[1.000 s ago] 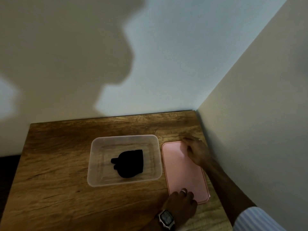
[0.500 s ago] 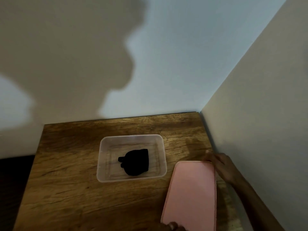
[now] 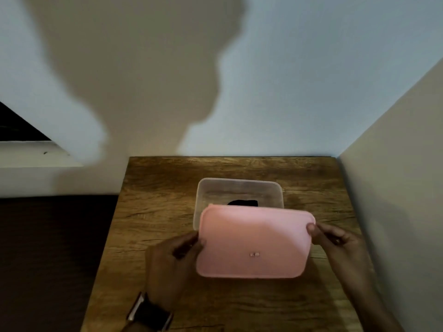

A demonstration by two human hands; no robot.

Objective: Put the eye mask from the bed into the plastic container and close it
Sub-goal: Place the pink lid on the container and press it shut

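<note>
A clear plastic container (image 3: 239, 184) stands on the wooden table (image 3: 163, 212). Inside it lies the black eye mask (image 3: 243, 202), of which only the far edge shows. A pink lid (image 3: 251, 238) hovers over the container's near half and hides most of the inside. My left hand (image 3: 171, 264) grips the lid's left edge, and my right hand (image 3: 340, 245) pinches its right edge. The lid is tilted towards me and does not sit on the rim.
The table stands in a corner, with a wall behind it and another wall (image 3: 395, 188) close on the right. A dark surface (image 3: 48, 259) lies to the left of the table. My left wrist wears a watch (image 3: 149, 315).
The lid has been lifted off the table at the container's right, turned sideways and brought over the container's near half. Both hands moved with it, and my view shifted.
</note>
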